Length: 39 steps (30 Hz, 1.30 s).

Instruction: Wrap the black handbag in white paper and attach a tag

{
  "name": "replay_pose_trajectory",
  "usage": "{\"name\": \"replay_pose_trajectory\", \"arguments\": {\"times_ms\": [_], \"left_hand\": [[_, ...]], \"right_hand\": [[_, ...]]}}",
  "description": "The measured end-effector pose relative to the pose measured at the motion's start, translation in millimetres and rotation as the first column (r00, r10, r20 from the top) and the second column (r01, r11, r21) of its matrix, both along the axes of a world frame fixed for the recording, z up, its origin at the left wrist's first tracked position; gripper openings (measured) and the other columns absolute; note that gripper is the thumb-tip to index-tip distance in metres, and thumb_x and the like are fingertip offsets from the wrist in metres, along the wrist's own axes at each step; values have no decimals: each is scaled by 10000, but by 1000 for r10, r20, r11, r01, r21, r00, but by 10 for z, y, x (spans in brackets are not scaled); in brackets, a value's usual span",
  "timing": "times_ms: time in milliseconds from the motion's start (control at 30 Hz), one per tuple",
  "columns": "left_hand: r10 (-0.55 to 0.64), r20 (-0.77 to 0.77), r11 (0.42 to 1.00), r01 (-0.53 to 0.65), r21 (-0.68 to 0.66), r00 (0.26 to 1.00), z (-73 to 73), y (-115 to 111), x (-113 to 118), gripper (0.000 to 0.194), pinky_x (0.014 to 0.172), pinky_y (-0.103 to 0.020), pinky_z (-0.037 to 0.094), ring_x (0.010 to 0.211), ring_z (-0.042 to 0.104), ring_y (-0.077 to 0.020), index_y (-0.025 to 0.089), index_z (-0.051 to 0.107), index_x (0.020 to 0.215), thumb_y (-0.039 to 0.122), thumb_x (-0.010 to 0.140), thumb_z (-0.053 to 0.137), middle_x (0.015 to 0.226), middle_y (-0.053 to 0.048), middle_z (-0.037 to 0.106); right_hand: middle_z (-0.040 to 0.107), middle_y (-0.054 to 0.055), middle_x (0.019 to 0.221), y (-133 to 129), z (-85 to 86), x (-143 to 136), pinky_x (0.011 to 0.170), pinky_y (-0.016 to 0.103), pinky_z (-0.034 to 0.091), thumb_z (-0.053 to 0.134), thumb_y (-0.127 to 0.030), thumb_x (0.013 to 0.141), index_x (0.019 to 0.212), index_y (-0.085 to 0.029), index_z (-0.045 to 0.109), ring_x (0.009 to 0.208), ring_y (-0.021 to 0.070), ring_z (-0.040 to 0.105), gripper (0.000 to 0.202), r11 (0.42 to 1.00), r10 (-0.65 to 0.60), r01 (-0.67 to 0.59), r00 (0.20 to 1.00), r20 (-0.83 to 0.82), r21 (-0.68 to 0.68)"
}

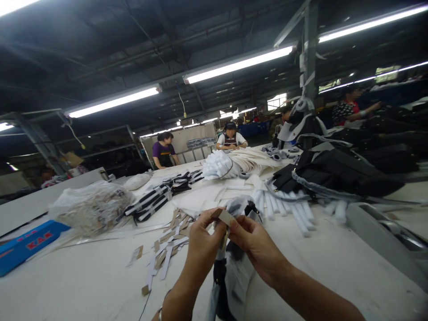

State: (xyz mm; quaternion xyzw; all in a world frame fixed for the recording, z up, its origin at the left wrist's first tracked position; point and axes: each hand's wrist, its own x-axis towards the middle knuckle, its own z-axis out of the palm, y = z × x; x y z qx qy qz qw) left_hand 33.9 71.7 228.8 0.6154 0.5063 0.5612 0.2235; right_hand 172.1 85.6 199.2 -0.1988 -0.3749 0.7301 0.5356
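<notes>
A small strip of brown-grey card [226, 217] is bent over between my two hands, above a dark item partly wrapped in thin clear plastic [239, 272]. Fingers and thumb of my left hand [204, 232] pinch the strip from the left. From the other side, my right hand [256, 243] pinches its right end with thumb and forefinger. A light band hangs just below the card; whether it is joined to the card I cannot tell. Left of my hands lies a loose pile of white and brown card strips [170, 245].
A blue box [31, 245] and a clear bag of scraps [96, 209] stand at left. Black-and-white straps [150, 203], white foam tubes [219, 165] and black bags [334, 171] lie farther back. A grey machine [384, 240] is at right. Several people work beyond.
</notes>
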Motion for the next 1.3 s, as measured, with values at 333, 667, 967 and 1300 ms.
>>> {"name": "replay_pose_trajectory", "arguments": {"times_ms": [333,667,967,1300], "left_hand": [[-14,-3,998,13,-55,1000,128,-173,29,295,880,-339,532,985,699,-247,187,747,1070,355,874,604,1046,-61,761],[488,-540,856,-254,451,686,11,-180,98,207,704,-276,536,792,737,-210,223,749,1018,240,904,577,899,-43,781],[613,-708,789,-209,578,351,-180,-286,279,469,947,-364,540,1121,672,-287,35,563,1336,48,885,435,1280,-223,645],[525,-675,850,-273,452,518,-252,-246,366,503,1064,-478,468,1310,524,-349,-6,468,1405,154,929,438,1402,-267,530]], "right_hand": [[660,36,910,88,-56,-86,808,283,510,791,-473,775,893,-156,643,864,161,607,370,990,-110,103,992,70,95],[529,-29,712,66,-96,-168,598,230,390,775,-507,764,779,-176,531,641,102,480,412,972,-222,205,962,161,116],[555,-28,740,73,-132,-201,646,236,420,871,-397,654,792,-188,568,704,132,509,393,978,-207,204,976,65,51],[683,20,898,41,-109,-96,771,288,478,826,-470,724,937,-196,684,840,181,603,376,979,-183,169,976,121,119]]}}
